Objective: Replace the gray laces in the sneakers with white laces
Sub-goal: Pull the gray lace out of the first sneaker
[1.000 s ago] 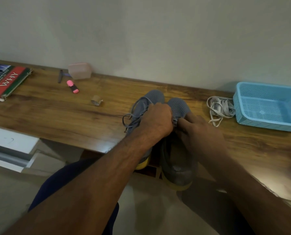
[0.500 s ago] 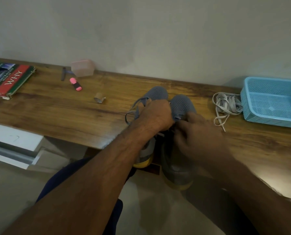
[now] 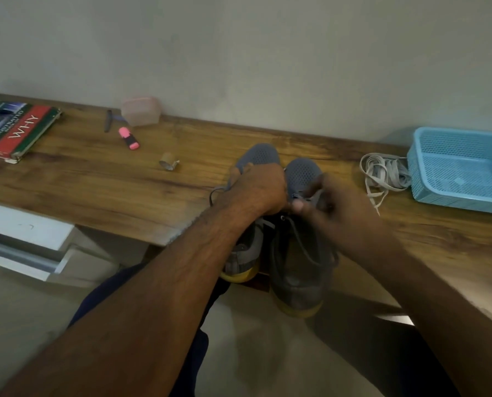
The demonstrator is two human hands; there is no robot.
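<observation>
Gripping the gray laces (image 3: 233,179) of the left sneaker (image 3: 260,156), the left hand (image 3: 256,190) sits curled over that shoe's tongue, a loop of lace trailing out past its wrist side. Touching it, the right hand (image 3: 333,204) pinches a strand of gray lace over the right sneaker (image 3: 299,259), though blur hides exactly how the fingers lie. Both sneakers stand side by side, toes toward the wall, heels hanging past the near edge of the wooden desk (image 3: 124,190). To the right of the sneakers lies a loose bundle of white laces (image 3: 382,173), touching a blue mesh basket (image 3: 462,170) beyond it. Left of the sneakers come a small tape roll (image 3: 168,164), then a pink highlighter (image 3: 129,138), a pinkish plastic box (image 3: 140,110) against the wall, and farthest off a book (image 3: 15,127).
</observation>
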